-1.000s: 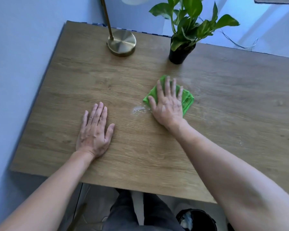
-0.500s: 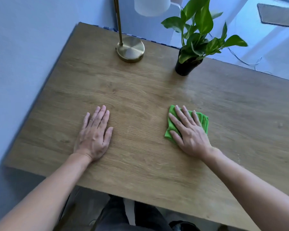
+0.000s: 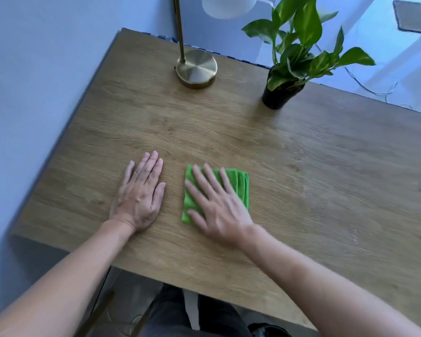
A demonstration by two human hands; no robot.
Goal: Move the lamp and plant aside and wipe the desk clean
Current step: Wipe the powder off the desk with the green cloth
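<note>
A folded green cloth (image 3: 238, 184) lies on the wooden desk (image 3: 326, 166), pinned flat under my right hand (image 3: 216, 205), whose fingers are spread over it. Just left of the cloth, my left hand (image 3: 140, 193) rests palm down on the bare wood with nothing in it. At the desk's far edge stands a brass lamp (image 3: 196, 69) with a round base and a white shade. A leafy green plant in a black pot (image 3: 277, 96) sits to the lamp's right.
A blue wall (image 3: 34, 93) runs along the desk's left side. Beyond the far edge, a cable (image 3: 372, 90) lies on the floor. My legs (image 3: 180, 317) show under the near edge, with a dark bin (image 3: 267, 330) beside them.
My right hand has slid the cloth from near the plant down toward me, then left until it is close to my left hand. The left hand stayed flat on the desk.
</note>
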